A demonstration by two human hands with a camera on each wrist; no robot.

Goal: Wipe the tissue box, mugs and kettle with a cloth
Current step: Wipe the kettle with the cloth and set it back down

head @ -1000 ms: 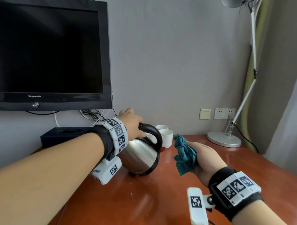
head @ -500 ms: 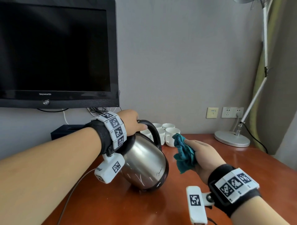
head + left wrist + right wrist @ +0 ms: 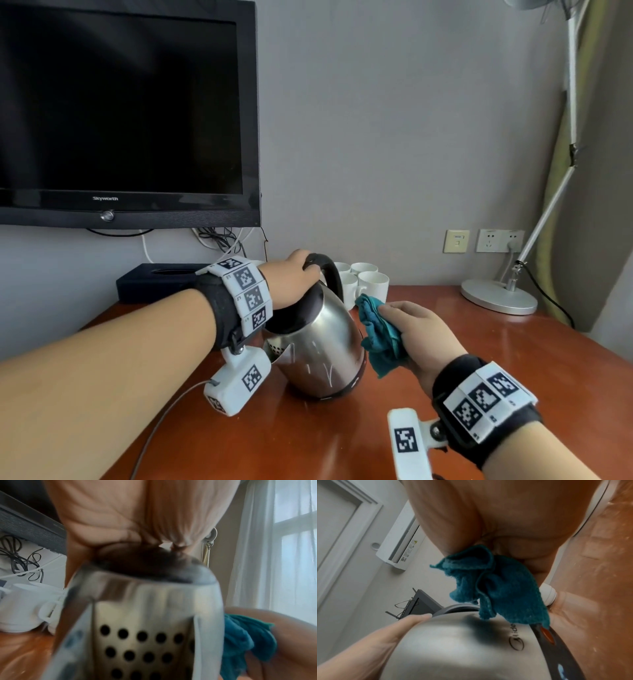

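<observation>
Since a second before, we had dragged the kettle (image 3: 318, 346) off the table's (image 3: 445, 342) back edge, left hand (image 3: 291, 277) clamped on its handle; right hand (image 3: 421, 332) bunched the cloth (image 3: 376, 332) against its side. Kettle wiping seemed barely begun; mugs (image 3: 370, 284) and tissue box (image 3: 161, 281) waited behind.

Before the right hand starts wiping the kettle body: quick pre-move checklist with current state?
1. Cloth bunched in right hand: ok.
2. Left hand steadies the kettle at the lid and top of the handle: ok.
3. Kettle base flat on the table: not ok, it is tilted.
4. Cloth touching the steel wall: ok, the right wrist view shows it against the side by the logo.
5. Mugs stand clear behind the kettle: ok.
6. Kettle empty: cannot tell.
</observation>
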